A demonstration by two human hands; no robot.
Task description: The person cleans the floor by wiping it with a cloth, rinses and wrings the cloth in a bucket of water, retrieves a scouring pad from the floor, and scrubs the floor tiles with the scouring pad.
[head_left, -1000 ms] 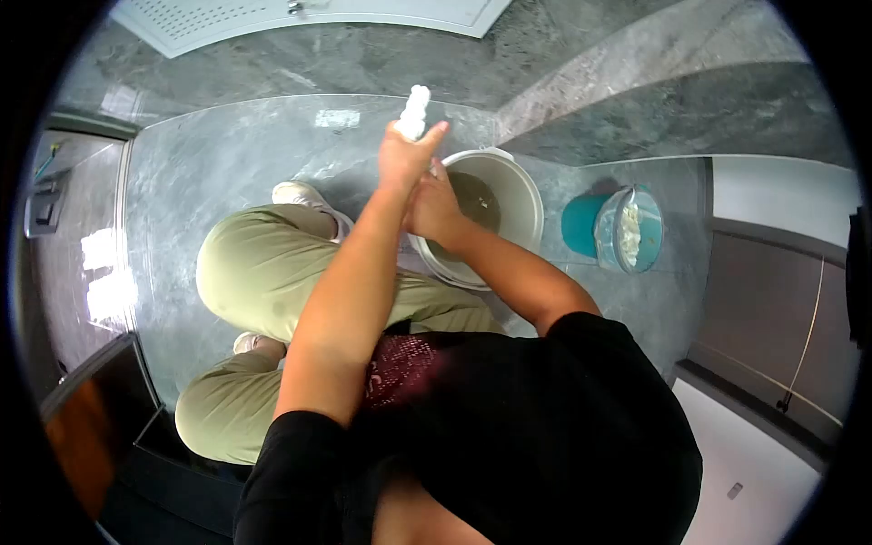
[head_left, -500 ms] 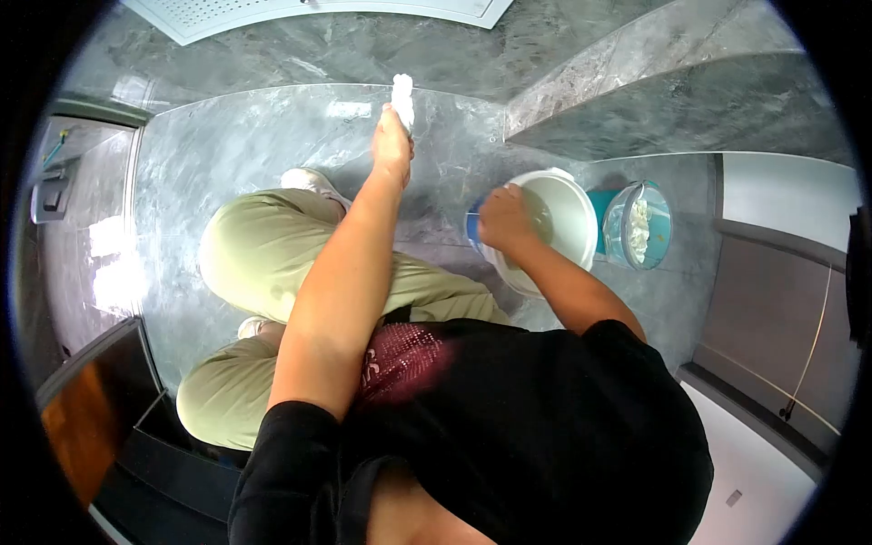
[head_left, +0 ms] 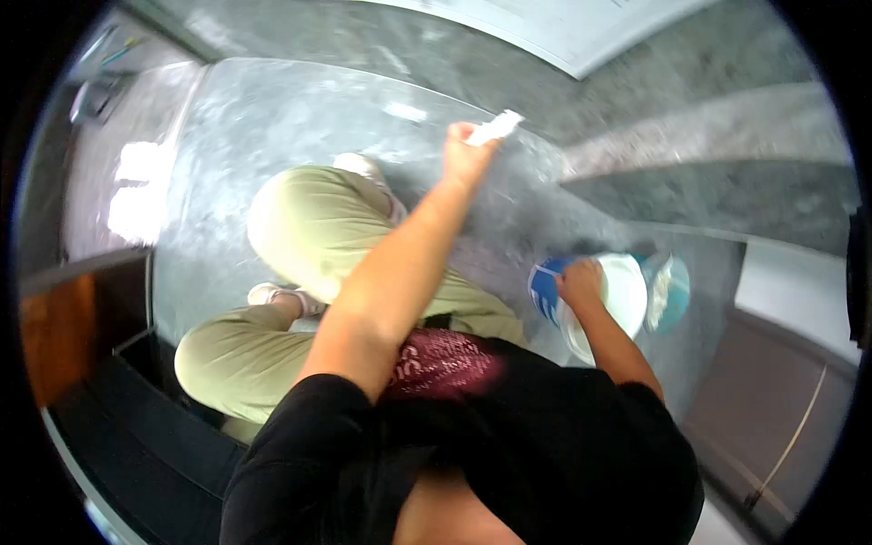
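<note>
My left hand (head_left: 469, 153) is stretched out over the floor, with its fingers closed around a crumpled white tissue (head_left: 496, 128). The tissue sticks out past the fingertips. Lower right, my right hand (head_left: 579, 281) is closed on the near rim of a white bucket (head_left: 627, 292). Blue printing (head_left: 545, 290) shows on the bucket's outer side, left of that hand. The bucket's mouth faces up toward me and somewhat to the right. My right fingertips are partly hidden.
Right beside the bucket stands a teal bin (head_left: 674, 304) with crumpled white paper (head_left: 660, 292) in it. Grey marble-look tiles (head_left: 272, 113) cover the floor. A stone-look ledge (head_left: 708, 136) juts out at upper right. A dark bench (head_left: 154, 436) lies at lower left.
My view has turned, so everything sits further right. The tissue in my left hand now points up and right. More of the bucket's blue side shows, with my right hand still on its rim.
</note>
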